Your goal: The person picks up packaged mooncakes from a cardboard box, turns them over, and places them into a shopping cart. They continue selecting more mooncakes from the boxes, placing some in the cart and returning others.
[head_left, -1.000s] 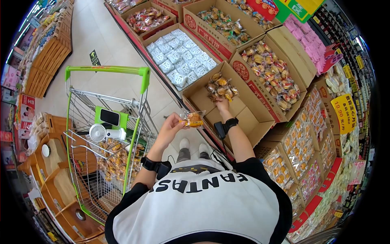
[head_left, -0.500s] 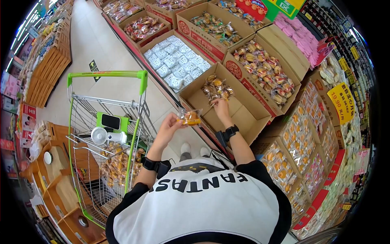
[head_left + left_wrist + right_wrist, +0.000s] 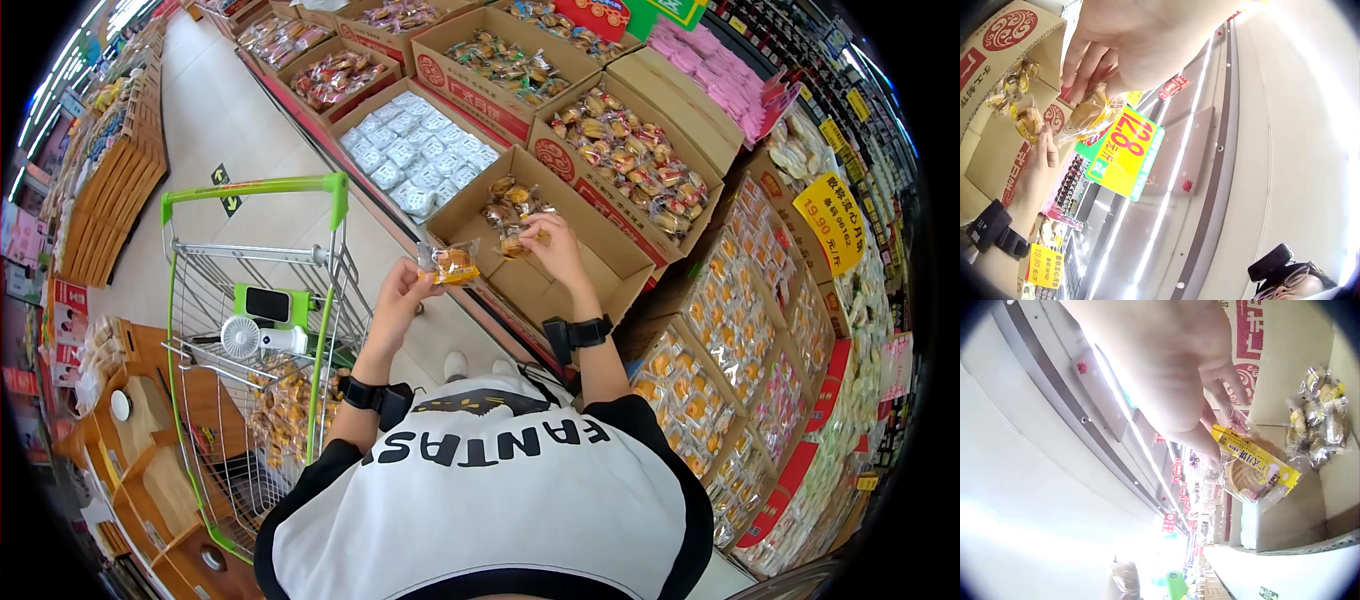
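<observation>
My left hand (image 3: 402, 295) holds a clear-wrapped mooncake (image 3: 455, 263) with a yellow band, between thumb and fingers, in front of the open cardboard box (image 3: 600, 262). In the left wrist view, part of that mooncake's wrapper stretches past the fingertips. Over the box, my right hand (image 3: 556, 248) pinches another wrapped mooncake (image 3: 1250, 469) by the edge of its film. That one hangs tilted, its printed yellow strip and patterned top facing the right wrist camera. Behind it, a small pile of wrapped mooncakes (image 3: 1319, 419) lies at one end of the box.
To the left stands a green-handled shopping cart (image 3: 250, 187) carrying a white fan (image 3: 240, 337) and a bag of packaged goods (image 3: 285, 415). White packets (image 3: 415, 150) fill a neighbouring box; more mooncakes (image 3: 630, 160) fill the one behind. Packaged goods (image 3: 730, 320) rise on the right.
My right hand has drawn back from the pile and now shows a mooncake between its fingertips. The left hand keeps its mooncake, raised slightly. The head view has shifted a little.
</observation>
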Tool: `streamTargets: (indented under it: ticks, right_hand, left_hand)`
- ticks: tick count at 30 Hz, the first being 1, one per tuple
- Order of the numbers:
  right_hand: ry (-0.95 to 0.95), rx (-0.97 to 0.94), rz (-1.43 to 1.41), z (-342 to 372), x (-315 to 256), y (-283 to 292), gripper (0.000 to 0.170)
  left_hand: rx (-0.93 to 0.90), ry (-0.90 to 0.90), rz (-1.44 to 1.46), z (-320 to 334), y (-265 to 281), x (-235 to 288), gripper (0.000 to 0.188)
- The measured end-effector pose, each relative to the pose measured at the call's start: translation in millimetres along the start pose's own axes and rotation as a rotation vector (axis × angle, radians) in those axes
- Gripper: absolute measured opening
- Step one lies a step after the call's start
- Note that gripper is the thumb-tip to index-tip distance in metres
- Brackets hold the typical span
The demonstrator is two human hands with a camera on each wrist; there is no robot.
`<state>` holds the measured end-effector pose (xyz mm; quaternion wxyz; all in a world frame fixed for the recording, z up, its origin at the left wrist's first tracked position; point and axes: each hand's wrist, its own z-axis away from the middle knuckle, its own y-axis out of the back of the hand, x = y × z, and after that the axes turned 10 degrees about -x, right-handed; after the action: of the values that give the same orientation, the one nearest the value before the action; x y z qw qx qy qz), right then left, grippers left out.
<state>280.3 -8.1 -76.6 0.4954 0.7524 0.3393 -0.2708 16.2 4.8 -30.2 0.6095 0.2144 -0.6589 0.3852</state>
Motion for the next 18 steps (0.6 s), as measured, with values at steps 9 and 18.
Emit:
streamTargets:
  ticks: [9,18]
  right_hand:
    - [-0.204,-0.082,-0.795,6.9,-53.3,28.8,0.004]
    - [-0.149,-0.051,-0.861,8.8,-68.6,36.6,0.004]
  left_hand:
    - [0.056,-0.024,-0.002,-3.9,-7.6,10.5,0.007]
    - [0.068,-0.042,0.022,-7.0,-7.3,10.0,0.006]
